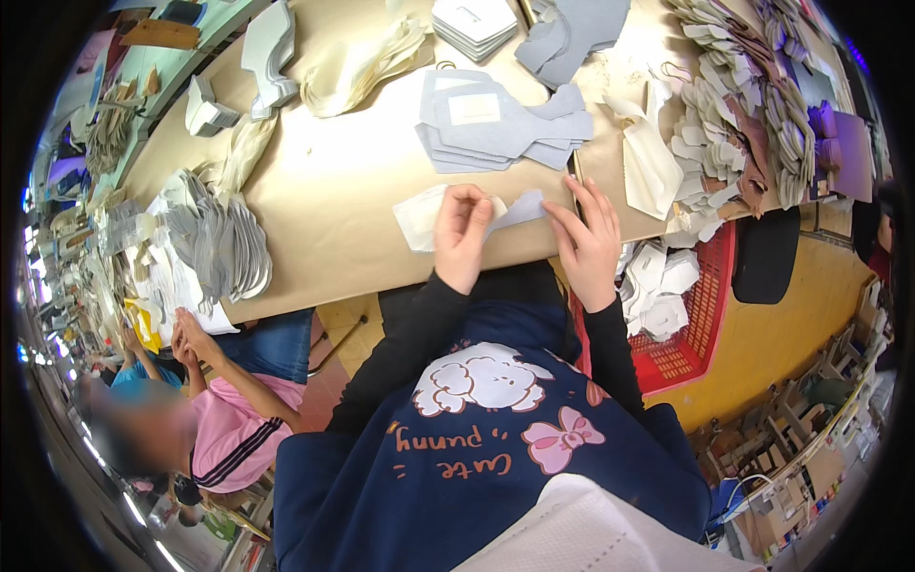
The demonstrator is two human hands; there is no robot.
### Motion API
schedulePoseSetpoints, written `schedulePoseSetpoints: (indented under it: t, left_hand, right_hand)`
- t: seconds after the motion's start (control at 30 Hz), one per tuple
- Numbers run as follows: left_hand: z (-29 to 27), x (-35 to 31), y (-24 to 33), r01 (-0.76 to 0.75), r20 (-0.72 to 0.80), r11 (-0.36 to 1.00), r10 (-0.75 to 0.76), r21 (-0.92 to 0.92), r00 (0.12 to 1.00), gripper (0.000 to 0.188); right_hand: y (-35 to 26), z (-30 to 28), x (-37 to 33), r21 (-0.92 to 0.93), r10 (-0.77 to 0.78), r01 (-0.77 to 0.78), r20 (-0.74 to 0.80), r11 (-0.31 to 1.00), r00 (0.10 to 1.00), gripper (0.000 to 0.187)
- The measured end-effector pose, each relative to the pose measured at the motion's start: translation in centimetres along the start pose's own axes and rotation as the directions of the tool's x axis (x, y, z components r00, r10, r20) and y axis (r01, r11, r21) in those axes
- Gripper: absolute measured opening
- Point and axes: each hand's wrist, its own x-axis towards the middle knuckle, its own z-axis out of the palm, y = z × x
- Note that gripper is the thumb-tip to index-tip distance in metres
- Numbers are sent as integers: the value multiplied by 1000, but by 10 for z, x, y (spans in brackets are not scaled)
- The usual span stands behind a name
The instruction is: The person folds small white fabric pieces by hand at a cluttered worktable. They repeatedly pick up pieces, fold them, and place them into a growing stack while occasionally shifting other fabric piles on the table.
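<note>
Close to the table's near edge lies a flat grey cut piece (522, 208), with a white, sheet-like piece (415, 221) at its left end. My left hand (461, 236) is over this end, its fingers curled in a pinch. A small cream-white patch (498, 207) shows at those fingertips. My right hand (589, 234) has its fingers stretched out and apart, with the forefinger at the grey piece's right tip. Just beyond both hands rests a fanned stack of grey cut pieces (534, 132), a white rectangle (475, 109) on top.
The table (334, 205) has brown paper over it. Grey pieces (224, 243) are heaped at left, with cream strips (367, 71) farther back. Piles of cut pieces (710, 143) line the right side. A red basket (701, 329) of white pieces stands below. A co-worker in pink (243, 429) sits at left.
</note>
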Motion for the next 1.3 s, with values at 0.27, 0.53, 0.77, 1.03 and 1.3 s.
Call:
schedulePoseSetpoints:
  t: [0.27,0.53,0.77,1.03,1.3]
  left_hand:
    - [-1,15,22,11,183,842,-130,540,975,30]
    - [21,17,7,-214,228,549,45,808,973,37]
    - [27,20,7,-126,169,538,-32,834,985,41]
    - [29,24,7,-170,180,535,33,828,983,40]
    - [17,28,11,-180,285,654,-56,734,957,14]
  right_hand:
    - [-3,0,2,17,22,-22,-19,1000,1000,22]
    - [0,-4,1,73,28,-29,15,997,1000,27]
    - [1,-2,1,72,31,-32,12,997,999,26]
    - [0,-2,1,77,39,-40,11,996,999,26]
    - [2,0,0,80,36,-35,-5,996,999,26]
